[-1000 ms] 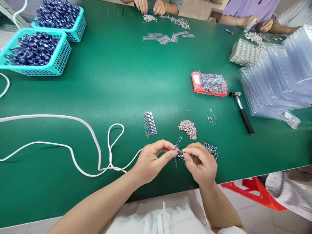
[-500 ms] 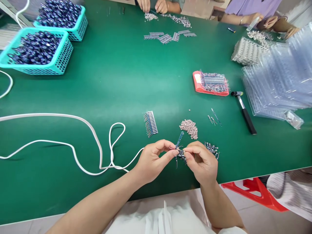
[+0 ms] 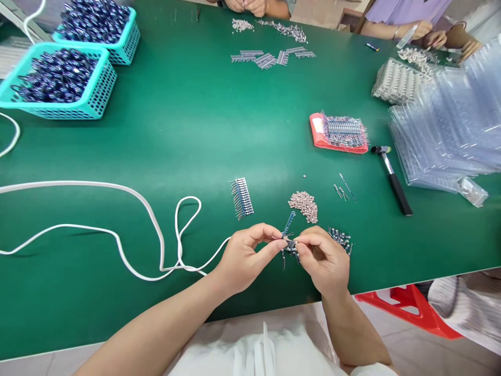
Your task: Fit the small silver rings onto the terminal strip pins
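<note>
Low over the green table (image 3: 195, 136), my left hand (image 3: 247, 257) pinches a small strip of circuit boards (image 3: 288, 224) with thin wires sticking out. My right hand (image 3: 327, 259) is closed at the strip's right end, thumb and finger pressed together; what exactly lies between them is hidden. Just beyond my fingers lies a heap of small round pinkish discs (image 3: 304, 205). A pile of small wired boards (image 3: 341, 240) sits beside my right hand, partly behind it. Another wired board strip (image 3: 242, 198) lies flat to the left of the discs.
A hammer (image 3: 395, 183) lies at right by stacked clear plastic trays (image 3: 442, 130). A red pack (image 3: 319, 138) bears more strips. White cable (image 3: 117, 237) loops at left, below turquoise baskets (image 3: 92, 107) of dark blue parts. Co-workers' hands (image 3: 254, 6) show across the table. A red stool (image 3: 415, 313) stands lower right.
My hands hold nearly the same pose on the board strip. Across the table, the co-worker's hands have drawn closer together and back toward the top edge.
</note>
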{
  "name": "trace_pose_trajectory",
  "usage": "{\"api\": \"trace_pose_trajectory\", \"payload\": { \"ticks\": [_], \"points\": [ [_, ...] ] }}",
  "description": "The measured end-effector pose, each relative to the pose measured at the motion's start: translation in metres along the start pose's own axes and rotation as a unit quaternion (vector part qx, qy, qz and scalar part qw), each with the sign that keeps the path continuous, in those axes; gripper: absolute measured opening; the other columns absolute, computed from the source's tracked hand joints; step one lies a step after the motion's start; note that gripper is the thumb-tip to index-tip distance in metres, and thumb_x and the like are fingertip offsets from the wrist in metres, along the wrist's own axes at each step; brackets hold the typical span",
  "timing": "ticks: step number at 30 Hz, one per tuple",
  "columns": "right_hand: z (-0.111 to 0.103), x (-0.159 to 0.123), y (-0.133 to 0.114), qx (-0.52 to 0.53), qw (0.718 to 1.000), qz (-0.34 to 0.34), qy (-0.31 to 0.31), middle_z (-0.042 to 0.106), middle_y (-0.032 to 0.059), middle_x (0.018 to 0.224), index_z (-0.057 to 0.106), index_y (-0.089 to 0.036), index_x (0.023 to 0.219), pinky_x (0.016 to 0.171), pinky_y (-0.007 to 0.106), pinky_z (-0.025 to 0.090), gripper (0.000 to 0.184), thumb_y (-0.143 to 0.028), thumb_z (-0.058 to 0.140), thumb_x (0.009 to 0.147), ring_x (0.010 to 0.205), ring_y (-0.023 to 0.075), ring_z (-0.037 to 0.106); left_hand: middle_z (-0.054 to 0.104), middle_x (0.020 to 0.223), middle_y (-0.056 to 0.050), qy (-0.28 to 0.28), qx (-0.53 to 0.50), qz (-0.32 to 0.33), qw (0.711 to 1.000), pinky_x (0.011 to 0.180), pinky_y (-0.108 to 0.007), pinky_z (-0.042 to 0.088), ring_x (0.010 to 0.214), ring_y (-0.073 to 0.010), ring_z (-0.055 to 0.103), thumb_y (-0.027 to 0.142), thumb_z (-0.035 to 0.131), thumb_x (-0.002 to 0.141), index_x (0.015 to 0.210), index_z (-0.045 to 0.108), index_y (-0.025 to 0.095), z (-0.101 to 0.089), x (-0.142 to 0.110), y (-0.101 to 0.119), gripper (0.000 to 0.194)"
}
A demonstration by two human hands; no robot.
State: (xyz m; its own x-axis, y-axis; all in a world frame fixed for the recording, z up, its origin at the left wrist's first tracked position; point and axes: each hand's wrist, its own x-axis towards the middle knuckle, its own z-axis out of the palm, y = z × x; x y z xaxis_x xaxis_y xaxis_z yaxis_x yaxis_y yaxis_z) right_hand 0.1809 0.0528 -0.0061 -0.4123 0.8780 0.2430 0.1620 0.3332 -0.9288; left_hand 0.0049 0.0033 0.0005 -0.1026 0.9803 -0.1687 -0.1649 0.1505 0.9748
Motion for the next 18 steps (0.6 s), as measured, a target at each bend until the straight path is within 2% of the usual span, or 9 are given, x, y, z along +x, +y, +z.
{"api": "trace_pose_trajectory", "payload": {
  "ticks": [18],
  "points": [
    [-0.0001,0.0005,-0.0013,-0.01,1.0,0.0,0.002,0.062,0.0014,0.077,0.068,-0.023,0.089,0.057,0.028,0.043,0.014,-0.012,0.061,0.086,0.068,0.0146,0.057,0.07,0.084,-0.004,-0.001,0.0,-0.007,1.0,0.079,-0.027,0.055,0.081,-0.0161,0.067,0.028,0.069,0.085,0.086,0.067,0.016,-0.0017,0.0001,0.0015,0.012]
  ]
}}
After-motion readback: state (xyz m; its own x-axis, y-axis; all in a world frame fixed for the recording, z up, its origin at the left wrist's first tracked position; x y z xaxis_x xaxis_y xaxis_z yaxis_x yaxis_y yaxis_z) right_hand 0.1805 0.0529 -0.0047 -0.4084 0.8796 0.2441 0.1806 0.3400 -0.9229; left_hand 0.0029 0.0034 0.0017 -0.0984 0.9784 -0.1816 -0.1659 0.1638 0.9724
